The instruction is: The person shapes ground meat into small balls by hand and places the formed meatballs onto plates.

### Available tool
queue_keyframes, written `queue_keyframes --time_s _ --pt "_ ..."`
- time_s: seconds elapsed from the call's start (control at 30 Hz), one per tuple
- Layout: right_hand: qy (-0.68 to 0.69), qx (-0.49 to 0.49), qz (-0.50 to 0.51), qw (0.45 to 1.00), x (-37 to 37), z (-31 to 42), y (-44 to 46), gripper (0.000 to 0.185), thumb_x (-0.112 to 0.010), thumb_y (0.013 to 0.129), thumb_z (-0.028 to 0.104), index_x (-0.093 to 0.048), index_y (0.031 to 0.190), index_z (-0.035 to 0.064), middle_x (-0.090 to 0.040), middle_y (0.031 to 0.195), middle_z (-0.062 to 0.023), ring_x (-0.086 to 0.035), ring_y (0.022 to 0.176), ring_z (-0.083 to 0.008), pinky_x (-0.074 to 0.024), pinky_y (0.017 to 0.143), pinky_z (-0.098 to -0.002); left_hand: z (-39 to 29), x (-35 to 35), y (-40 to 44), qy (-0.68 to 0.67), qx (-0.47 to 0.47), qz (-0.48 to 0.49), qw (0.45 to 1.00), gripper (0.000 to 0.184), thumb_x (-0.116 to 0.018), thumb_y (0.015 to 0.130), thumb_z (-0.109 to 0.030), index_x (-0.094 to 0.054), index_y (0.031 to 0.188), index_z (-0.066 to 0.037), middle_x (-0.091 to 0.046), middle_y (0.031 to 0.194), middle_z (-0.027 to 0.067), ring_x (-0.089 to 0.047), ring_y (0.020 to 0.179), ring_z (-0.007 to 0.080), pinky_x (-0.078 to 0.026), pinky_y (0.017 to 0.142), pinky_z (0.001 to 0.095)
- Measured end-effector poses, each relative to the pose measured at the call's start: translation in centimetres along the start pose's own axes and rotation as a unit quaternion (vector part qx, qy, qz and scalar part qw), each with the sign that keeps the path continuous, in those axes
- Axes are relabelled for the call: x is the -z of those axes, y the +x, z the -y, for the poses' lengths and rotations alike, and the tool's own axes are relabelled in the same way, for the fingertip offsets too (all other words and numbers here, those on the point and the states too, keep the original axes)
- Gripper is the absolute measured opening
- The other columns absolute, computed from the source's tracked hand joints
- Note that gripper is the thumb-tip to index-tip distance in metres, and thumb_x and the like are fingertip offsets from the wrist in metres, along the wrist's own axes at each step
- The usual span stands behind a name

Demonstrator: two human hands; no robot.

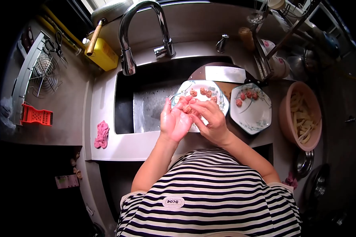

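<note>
A small raw meatball (187,108) rests on the fingers of my left hand (173,121), which is turned palm up and cups it. My right hand (212,120) is curled in from the right, its fingertips pressed against the same meatball. Both hands are above the near part of a white patterned plate (224,103), partly hiding it. Several meatballs (203,91) lie on that plate. To the right, a second white plate (251,116) carries several more meatballs (249,95) near its far side.
A black sink (124,100) with a tall faucet (127,59) lies behind my hands. At right stands a pink bowl (284,118) of pale cut pieces. A cleaver (225,74) lies on a round board. A pink cloth (101,134) and orange grater (37,115) are at left.
</note>
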State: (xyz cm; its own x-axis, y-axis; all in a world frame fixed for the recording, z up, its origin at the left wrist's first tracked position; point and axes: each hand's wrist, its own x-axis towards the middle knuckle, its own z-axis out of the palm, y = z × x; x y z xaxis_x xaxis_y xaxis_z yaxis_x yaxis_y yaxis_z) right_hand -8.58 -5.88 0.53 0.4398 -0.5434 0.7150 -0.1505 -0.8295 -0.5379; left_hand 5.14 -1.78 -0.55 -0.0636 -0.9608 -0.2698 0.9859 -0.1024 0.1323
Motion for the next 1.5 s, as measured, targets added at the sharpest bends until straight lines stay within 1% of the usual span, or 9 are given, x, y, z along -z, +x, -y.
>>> queue_keyframes --time_s 0.2,0.7,0.87,1.13,1.27,1.3,1.4,1.43,1.5 --pt "0.147 -0.038 0.142 0.978 0.1 1.3 -0.5 0.024 -0.067 0.069 -0.003 -0.061 0.092 0.0008 -0.058 0.084 -0.0102 -0.058 0.072 -0.0216 -0.0468 0.061 -0.0282 -1.0 0.1 0.4 -0.039 -0.027 -0.015 0.999 0.069 -0.027 0.09 -0.055 -0.04 0.118 0.007 -0.05 0.11 0.0215 -0.046 0.108 0.0351 -0.033 0.1 0.0474" --pt "0.115 -0.141 0.046 0.982 0.7 -0.7 0.8 0.023 -0.064 0.073 0.0 -0.063 0.095 0.0002 -0.059 0.085 -0.0099 -0.06 0.066 -0.0186 -0.049 0.059 -0.0272 0.6 -0.4 -0.8 0.064 0.062 0.117 0.989 0.063 -0.023 0.094 -0.048 -0.033 0.128 0.003 -0.038 0.133 0.014 -0.037 0.122 0.0245 -0.029 0.103 0.0365" --pt "0.079 0.019 0.024 0.996 0.2 1.5 1.9 0.027 -0.065 0.069 -0.001 -0.062 0.095 0.0015 -0.06 0.088 -0.0106 -0.06 0.076 -0.0237 -0.0503 0.064 -0.0292 1.6 -0.7 -1.4 0.118 0.026 0.022 0.992 0.048 -0.025 0.096 -0.037 -0.034 0.129 -0.003 -0.041 0.129 0.0111 -0.039 0.121 0.0233 -0.03 0.102 0.0375" --pt "-0.01 -0.011 0.067 0.998 0.7 -0.3 1.6 0.024 -0.065 0.07 0.008 -0.063 0.093 0.0048 -0.061 0.09 -0.0066 -0.059 0.081 -0.0213 -0.0466 0.066 -0.0315 0.6 0.2 -1.2 0.023 0.092 0.174 0.98 0.038 -0.028 0.096 -0.033 -0.042 0.122 -0.008 -0.049 0.12 0.0084 -0.045 0.113 0.0214 -0.034 0.098 0.038" --pt "-0.161 0.075 0.144 0.973 0.6 1.3 0.3 0.029 -0.066 0.07 0.011 -0.061 0.099 0.0083 -0.058 0.106 -0.0061 -0.05 0.107 -0.024 -0.0388 0.087 -0.0374 0.6 2.1 0.3 0.088 0.036 0.06 0.994 0.037 -0.033 0.096 -0.033 -0.044 0.12 -0.006 -0.052 0.114 0.0067 -0.049 0.108 0.019 -0.042 0.092 0.0337" --pt "-0.123 0.065 0.132 0.981 1.2 2.0 0.6 0.028 -0.066 0.071 0.01 -0.062 0.098 0.0081 -0.058 0.106 -0.0067 -0.05 0.106 -0.0243 -0.039 0.088 -0.0373 1.3 -0.7 -0.2 0.123 0.007 -0.102 0.987 0.036 -0.033 0.095 -0.038 -0.054 0.095 -0.008 -0.057 0.087 0.005 -0.057 0.075 0.0135 -0.05 0.063 0.0247" --pt "-0.023 0.018 0.099 0.995 3.1 2.5 0.8 0.026 -0.064 0.072 0.006 -0.063 0.098 0.0071 -0.058 0.108 -0.0076 -0.053 0.103 -0.0244 -0.0398 0.086 -0.036 -1.0 3.9 1.0 0.062 0.087 0.104 0.989 0.049 -0.03 0.094 -0.046 -0.044 0.061 -0.013 -0.044 0.056 0.0016 -0.035 0.039 0.0066 -0.028 0.031 0.0195" --pt "0.051 -0.072 0.09 0.992 3.3 1.8 0.2 0.025 -0.063 0.074 0.006 -0.063 0.099 0.0065 -0.059 0.107 -0.0083 -0.055 0.1 -0.0233 -0.0422 0.083 -0.0341 -0.2 1.0 0.3 0.118 0.025 -0.064 0.991 0.053 -0.029 0.093 -0.049 -0.024 0.053 -0.014 -0.026 0.044 -0.0003 -0.015 0.033 0.0061 -0.013 0.027 0.0204" --pt "0.208 -0.23 0.058 0.949 2.6 0.7 -1.0 0.021 -0.055 0.087 0.014 -0.061 0.105 0.004 -0.06 0.103 -0.0095 -0.058 0.094 -0.0183 -0.047 0.077 -0.0289 0.7 -0.5 -0.2 0.221 -0.04 -0.053 0.973 0.053 -0.029 0.093 -0.049 -0.026 0.053 -0.014 -0.026 0.044 -0.0005 -0.017 0.033 0.0065 -0.014 0.028 0.0204"
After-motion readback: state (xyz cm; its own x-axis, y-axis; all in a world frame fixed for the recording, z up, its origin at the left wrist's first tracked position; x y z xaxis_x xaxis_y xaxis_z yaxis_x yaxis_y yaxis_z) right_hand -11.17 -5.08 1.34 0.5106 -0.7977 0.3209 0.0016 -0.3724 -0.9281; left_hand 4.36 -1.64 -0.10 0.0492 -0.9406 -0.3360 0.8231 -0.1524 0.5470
